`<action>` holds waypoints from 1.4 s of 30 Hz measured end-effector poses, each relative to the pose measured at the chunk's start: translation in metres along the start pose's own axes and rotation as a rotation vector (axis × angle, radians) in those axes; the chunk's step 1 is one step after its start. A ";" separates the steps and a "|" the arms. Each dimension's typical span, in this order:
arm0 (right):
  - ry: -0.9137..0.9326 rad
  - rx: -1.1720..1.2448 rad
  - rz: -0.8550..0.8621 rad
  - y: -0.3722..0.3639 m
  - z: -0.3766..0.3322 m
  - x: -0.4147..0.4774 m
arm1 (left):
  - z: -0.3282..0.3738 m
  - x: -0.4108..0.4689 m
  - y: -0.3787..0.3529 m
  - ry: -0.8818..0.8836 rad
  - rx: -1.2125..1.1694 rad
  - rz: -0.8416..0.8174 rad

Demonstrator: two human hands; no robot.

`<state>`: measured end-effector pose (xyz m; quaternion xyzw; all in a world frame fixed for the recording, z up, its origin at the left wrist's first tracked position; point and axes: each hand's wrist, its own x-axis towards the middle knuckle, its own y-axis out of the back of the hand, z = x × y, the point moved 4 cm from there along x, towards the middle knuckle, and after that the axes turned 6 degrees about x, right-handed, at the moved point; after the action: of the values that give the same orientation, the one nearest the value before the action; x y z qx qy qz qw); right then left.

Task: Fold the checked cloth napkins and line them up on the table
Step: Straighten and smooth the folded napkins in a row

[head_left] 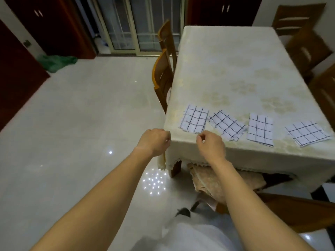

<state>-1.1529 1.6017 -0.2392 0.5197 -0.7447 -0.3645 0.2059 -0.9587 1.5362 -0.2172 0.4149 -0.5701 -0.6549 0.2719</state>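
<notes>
Several folded white napkins with black checks lie in a rough row along the near edge of the table [235, 57]. The leftmost napkin [194, 119] is near the left corner, then come a skewed napkin [227, 127], an upright one [260, 129] and the rightmost napkin [307, 133]. My left hand [154, 142] is curled at the table's near-left corner and seems to pinch the cream tablecloth [183, 147] there. My right hand [211, 144] hovers at the table edge just below the leftmost napkin. Its thumb and forefinger are pinched together, and nothing shows between them.
Two wooden chairs [164, 77] stand along the table's left side, and others [308, 49] along the right. A chair with a beige cushion [210, 180] is tucked under the near edge. A green cloth [56, 62] lies on the tiled floor far left.
</notes>
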 end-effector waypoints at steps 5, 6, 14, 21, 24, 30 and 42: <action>-0.170 0.151 0.045 -0.037 0.013 0.073 | -0.024 0.044 0.005 -0.035 0.054 -0.054; -0.198 0.181 0.034 -0.049 0.010 0.084 | -0.029 0.052 0.005 -0.050 0.073 -0.082; -0.309 0.212 0.097 -0.059 0.021 0.135 | -0.015 0.164 0.011 -0.227 0.172 -0.082; -0.635 0.189 0.083 -0.064 0.077 0.148 | 0.024 0.266 -0.020 -0.377 0.106 -0.197; -0.772 0.272 0.125 -0.084 0.087 0.152 | 0.025 0.310 -0.030 -0.413 0.047 -0.266; -0.994 0.271 0.241 -0.108 0.089 0.165 | 0.021 0.376 -0.059 -0.524 0.023 -0.375; -1.141 0.465 0.584 -0.111 0.081 0.166 | 0.021 0.424 -0.083 -0.728 -0.035 -0.570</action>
<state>-1.2014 1.4538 -0.3882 0.0546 -0.9055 -0.3414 -0.2461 -1.1821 1.2123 -0.3969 0.2936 -0.4804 -0.8161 -0.1302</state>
